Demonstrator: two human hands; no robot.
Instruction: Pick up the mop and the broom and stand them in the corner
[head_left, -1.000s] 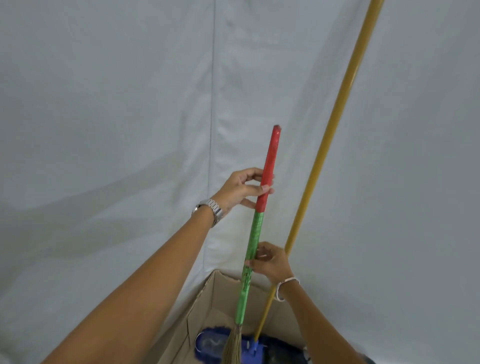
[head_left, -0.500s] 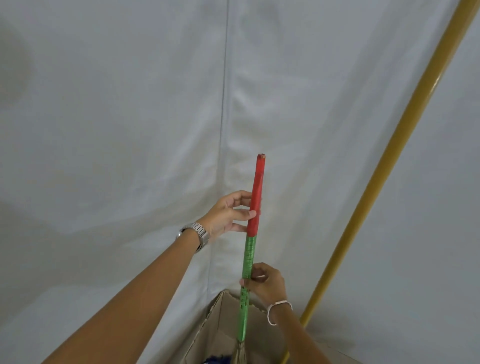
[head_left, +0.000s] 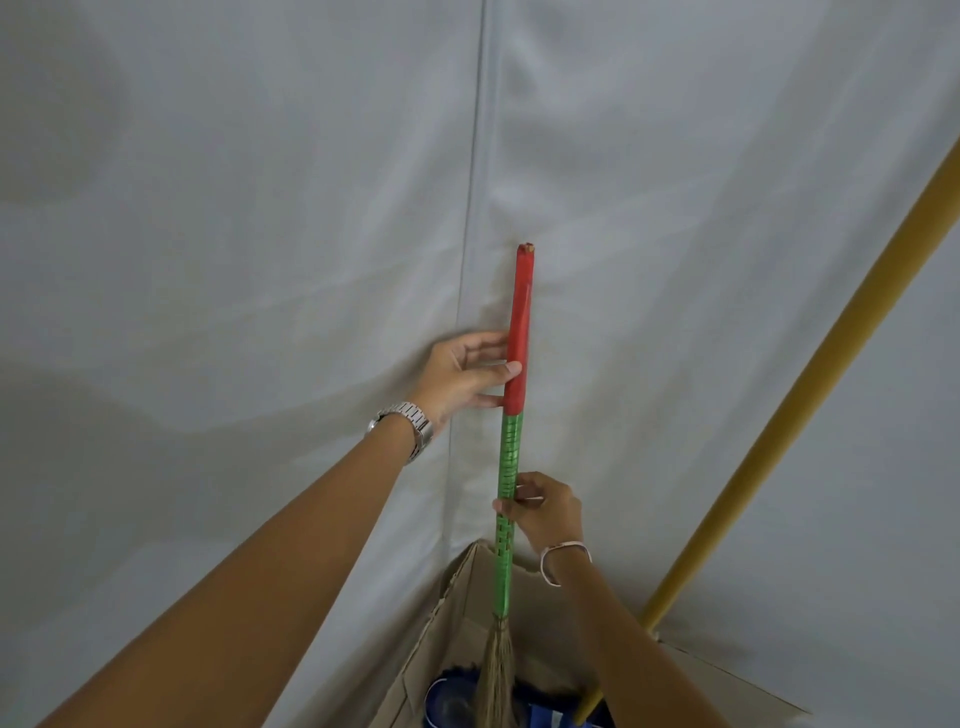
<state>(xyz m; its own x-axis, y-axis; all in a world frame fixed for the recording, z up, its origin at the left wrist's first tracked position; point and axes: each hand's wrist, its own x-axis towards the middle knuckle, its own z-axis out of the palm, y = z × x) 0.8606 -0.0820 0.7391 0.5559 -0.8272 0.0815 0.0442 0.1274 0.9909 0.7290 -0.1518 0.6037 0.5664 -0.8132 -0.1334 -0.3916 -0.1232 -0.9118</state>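
Note:
The broom (head_left: 511, 452) stands almost upright in the corner, its handle red on top and green below, straw bristles at the bottom. My left hand (head_left: 462, 376) pinches the red part with thumb and fingers. My right hand (head_left: 545, 512) grips the green part lower down. The mop's yellow handle (head_left: 810, 389) leans diagonally against the right wall, free of both hands. Its blue head (head_left: 457, 701) lies at the bottom edge, partly hidden behind the bristles and my right arm.
Two white fabric walls meet at a vertical seam (head_left: 475, 208) just left of the broom. Brown cardboard (head_left: 457, 608) lines the base of the corner under the broom and mop.
The broom handle has straightened to nearly vertical, closer to the corner seam. The view has dropped a little, so the mop head shows again. Both hands keep their hold.

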